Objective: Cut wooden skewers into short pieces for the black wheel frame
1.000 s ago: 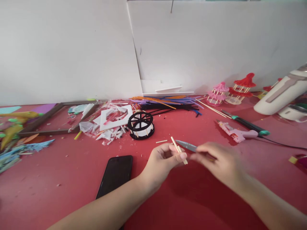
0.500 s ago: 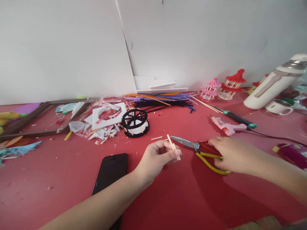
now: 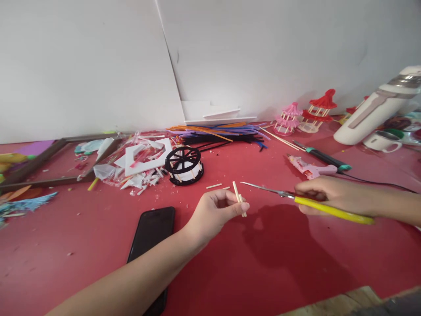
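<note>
Between the thumb and fingers of my left hand [image 3: 215, 210] are short wooden sticks [image 3: 237, 192], pinched together and pointing up. My right hand [image 3: 332, 195] grips scissors [image 3: 329, 210] with yellow and red handles. Their blades point left, close to the sticks but apart from them. Two more cut sticks [image 3: 214, 186] lie on the red table just behind my left hand. Beyond them stands a small round frame [image 3: 184, 160] of black fuzzy rings and spokes, with wooden posts and a white base.
A black phone [image 3: 154, 230] lies beside my left forearm. Foam scraps [image 3: 144, 160] and a bundle of pipe cleaners [image 3: 217, 134] are at the back. On the right are a pink glue gun [image 3: 311, 167], a soldering iron [image 3: 325, 159], small pagodas [image 3: 318, 109], a flask [image 3: 371, 109] and a mug [image 3: 383, 142].
My right hand has lifted the scissors off the table and turned them edge-on, the blades now near the sticks. My left hand keeps its pinch, the sticks slightly more upright.
</note>
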The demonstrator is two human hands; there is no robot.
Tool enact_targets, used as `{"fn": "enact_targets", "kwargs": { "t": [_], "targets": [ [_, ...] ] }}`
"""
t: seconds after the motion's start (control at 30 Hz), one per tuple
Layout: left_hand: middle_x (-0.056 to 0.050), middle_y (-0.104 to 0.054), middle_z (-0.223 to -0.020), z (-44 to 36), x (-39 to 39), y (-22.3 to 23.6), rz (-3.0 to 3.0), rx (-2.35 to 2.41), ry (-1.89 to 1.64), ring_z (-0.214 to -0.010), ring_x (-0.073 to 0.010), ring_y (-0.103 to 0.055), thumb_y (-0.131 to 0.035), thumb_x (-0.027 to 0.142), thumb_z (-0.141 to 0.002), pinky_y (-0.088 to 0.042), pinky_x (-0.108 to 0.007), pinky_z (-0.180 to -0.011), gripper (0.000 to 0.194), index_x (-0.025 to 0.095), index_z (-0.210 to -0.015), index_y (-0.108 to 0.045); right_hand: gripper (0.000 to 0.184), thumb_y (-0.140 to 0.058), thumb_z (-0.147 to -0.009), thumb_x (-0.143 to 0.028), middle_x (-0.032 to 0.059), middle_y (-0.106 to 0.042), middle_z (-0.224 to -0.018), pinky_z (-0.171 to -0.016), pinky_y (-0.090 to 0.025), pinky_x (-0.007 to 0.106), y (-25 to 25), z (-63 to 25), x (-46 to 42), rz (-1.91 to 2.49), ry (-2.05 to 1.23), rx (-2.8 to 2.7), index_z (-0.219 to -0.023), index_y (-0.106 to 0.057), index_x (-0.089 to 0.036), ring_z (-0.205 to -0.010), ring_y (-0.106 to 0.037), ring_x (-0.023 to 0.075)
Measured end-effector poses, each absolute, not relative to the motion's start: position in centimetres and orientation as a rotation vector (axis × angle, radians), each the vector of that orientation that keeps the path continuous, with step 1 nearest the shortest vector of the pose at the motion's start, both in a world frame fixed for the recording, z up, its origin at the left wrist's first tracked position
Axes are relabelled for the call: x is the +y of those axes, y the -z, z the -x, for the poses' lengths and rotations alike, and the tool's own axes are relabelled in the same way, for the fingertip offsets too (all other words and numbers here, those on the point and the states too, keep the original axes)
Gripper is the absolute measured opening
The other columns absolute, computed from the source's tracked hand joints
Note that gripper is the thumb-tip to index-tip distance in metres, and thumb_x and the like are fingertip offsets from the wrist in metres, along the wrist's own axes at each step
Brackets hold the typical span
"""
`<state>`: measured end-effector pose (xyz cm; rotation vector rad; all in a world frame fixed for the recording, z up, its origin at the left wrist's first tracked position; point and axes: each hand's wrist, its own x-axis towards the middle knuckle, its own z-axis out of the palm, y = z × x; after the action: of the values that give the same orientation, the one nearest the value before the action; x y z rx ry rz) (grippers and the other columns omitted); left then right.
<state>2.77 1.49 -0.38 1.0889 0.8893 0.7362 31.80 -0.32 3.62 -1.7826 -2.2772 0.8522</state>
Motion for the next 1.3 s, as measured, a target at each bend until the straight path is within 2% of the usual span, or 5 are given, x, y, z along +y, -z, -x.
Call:
{"fn": "enact_targets", "kwargs": {
  "t": [0.1, 0.17, 0.4, 0.63, 1.3],
  "targets": [
    [-0.002, -0.07, -0.067, -2.7, 1.7, 0.5, -1.034, 0.858, -0.605, -0.062, -0.0094, -0.063, -0.083, 0.03, -0.064, -0.05, -0.021, -0.066, 0.024, 0.014, -0.068, -0.065, 0.039, -0.053, -0.085, -0.052, -0.0043, -0.042, -0.059, -0.045, -0.031, 0.023, -4.4, -32.0, -0.2, 1.672, -1.348, -2.289, -0.063, -0.043, -0.021, -0.049, -0.038, 0.0083],
    [-0.002, -0.07, -0.067, -2.7, 1.8, 0.7, -0.965, 0.844, -0.552, -0.061, -0.0091, -0.064, -0.084, 0.029, -0.061, -0.052, -0.022, -0.067, 0.025, 0.013, -0.068, -0.065, 0.035, -0.054, -0.085, -0.048, -0.0039, -0.043, -0.061, -0.047, -0.032, 0.023, -4.7, -32.0, -0.1, 1.647, -1.434, -2.291, -0.065, -0.045, -0.021, -0.051, -0.039, 0.0087],
    [-0.001, -0.067, -0.061, -2.5, 1.8, 0.3, -0.964, 0.872, -0.399, -0.054, -0.0076, -0.062, -0.084, 0.029, -0.061, -0.053, -0.019, -0.056, 0.027, 0.012, -0.067, -0.065, 0.033, -0.057, -0.081, -0.046, -0.0038, -0.038, -0.061, -0.048, -0.027, 0.025, -4.7, -30.8, -0.1, 1.583, -1.468, -2.397, -0.063, -0.042, -0.022, -0.052, -0.033, 0.0103],
    [0.0, -0.067, -0.061, -2.5, 1.9, 0.2, -0.955, 0.859, -0.366, -0.055, -0.0067, -0.062, -0.084, 0.027, -0.061, -0.054, -0.018, -0.058, 0.024, 0.012, -0.066, -0.065, 0.039, -0.059, -0.081, -0.049, -0.0052, -0.032, -0.06, -0.048, -0.023, 0.025, -4.7, -30.4, -0.2, 1.584, -1.427, -2.443, -0.062, -0.038, -0.022, -0.052, -0.029, 0.0098],
    [0.002, -0.068, -0.06, -2.8, 1.9, -0.2, -1.038, 0.875, -0.318, -0.052, -0.0051, -0.057, -0.084, 0.026, -0.06, -0.044, -0.016, -0.052, 0.022, 0.013, -0.065, -0.067, 0.047, -0.052, -0.08, -0.065, -0.0029, -0.043, -0.067, -0.055, -0.027, 0.026, -5.9, -30.8, -0.3, 1.767, -1.262, -2.715, -0.069, -0.041, -0.021, -0.06, -0.037, 0.0128]
  ]
}}
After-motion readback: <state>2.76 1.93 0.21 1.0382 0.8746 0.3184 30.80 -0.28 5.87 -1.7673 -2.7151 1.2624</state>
